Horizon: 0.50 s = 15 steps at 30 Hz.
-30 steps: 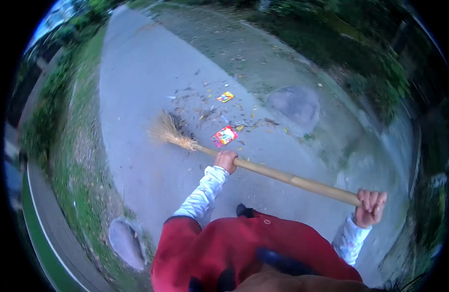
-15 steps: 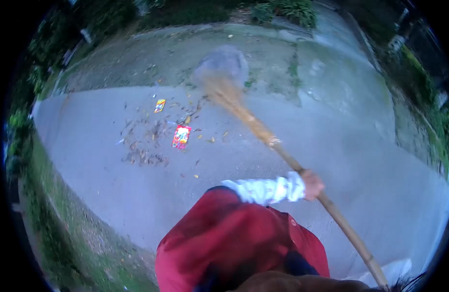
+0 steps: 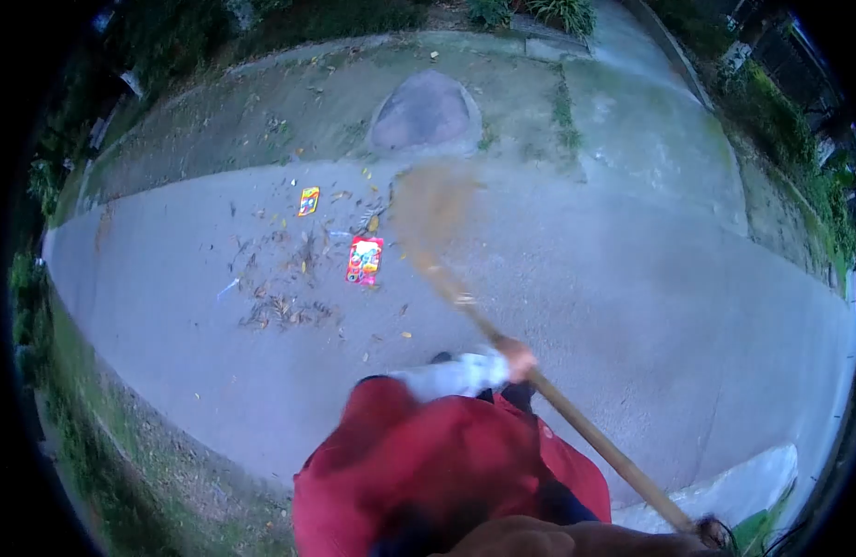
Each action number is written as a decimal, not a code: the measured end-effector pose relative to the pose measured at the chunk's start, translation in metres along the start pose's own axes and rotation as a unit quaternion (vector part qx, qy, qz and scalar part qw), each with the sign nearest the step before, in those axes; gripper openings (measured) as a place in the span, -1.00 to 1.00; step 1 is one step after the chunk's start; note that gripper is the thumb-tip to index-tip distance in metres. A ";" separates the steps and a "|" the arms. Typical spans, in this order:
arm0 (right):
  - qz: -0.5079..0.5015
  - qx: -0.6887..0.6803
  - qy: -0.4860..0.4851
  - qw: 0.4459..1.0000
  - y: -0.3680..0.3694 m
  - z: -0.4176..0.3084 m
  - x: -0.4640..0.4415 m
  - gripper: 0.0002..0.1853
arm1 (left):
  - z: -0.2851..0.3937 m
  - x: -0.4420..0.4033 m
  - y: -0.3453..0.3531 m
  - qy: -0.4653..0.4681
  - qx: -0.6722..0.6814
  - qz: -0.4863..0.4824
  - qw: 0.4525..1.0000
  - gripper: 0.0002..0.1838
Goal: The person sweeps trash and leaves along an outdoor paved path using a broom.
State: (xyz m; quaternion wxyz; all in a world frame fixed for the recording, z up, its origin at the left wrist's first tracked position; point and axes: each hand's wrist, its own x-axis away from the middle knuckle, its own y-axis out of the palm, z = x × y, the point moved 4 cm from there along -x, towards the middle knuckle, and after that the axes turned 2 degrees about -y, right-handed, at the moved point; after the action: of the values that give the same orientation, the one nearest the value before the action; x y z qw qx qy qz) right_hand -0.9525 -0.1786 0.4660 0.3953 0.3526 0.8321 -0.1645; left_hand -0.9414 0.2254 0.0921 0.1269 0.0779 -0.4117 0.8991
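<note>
**A:** ok so what's changed? I'm using the red packet (image 3: 365,260) as the landmark.

**B:** The bristles (image 3: 434,200) have come in closer to it. Half a second ago they were over the grey oval patch (image 3: 426,113), up and to the right of the packet. Now they're just right of it, super blurry, so I can't tell if they're touching the ground. I'd say that puts the broom (image 3: 604,441) within easy reach of the litter.

**A:** Grip?

**B:** Left hand (image 3: 516,359) is closed round the handle, below and right of the packet. Right hand's out of shot, so no clue what its grip is like.

**A:** And the mess?

**B:** Dry leaves (image 3: 284,311) are scattered left and lower left of the packet, with a small yellow packet (image 3: 308,200) up and left of it.

**A:** Edges, room to swing?

**B:** Pavement (image 3: 632,278) stretches wide to the right of the packet, so loads of sideways room imo. The dirt strip (image 3: 511,102) starts above it, and the grass verge (image 3: 168,464) is well apart, lower left.
</note>
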 end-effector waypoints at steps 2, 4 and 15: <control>-0.066 -0.170 0.323 0.929 0.032 0.038 0.073 -0.75 | -0.097 0.074 0.001 -0.082 -0.072 -0.018 0.994 -0.85; -0.200 -0.313 0.474 0.799 0.094 0.027 0.164 -0.76 | -0.206 0.145 -0.013 -0.192 -0.088 0.043 0.976 -0.85; -0.181 -0.538 0.445 0.693 -0.105 -0.033 0.194 -0.88 | -0.110 0.300 -0.031 -0.109 -0.210 0.175 0.956 -0.82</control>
State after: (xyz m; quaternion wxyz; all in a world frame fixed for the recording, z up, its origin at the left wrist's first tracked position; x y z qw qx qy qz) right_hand -1.1309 -0.1449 0.3365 0.0633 -0.0458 0.9048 0.4186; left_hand -1.2225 0.3778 0.1167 -0.0653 0.0741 -0.6095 0.7866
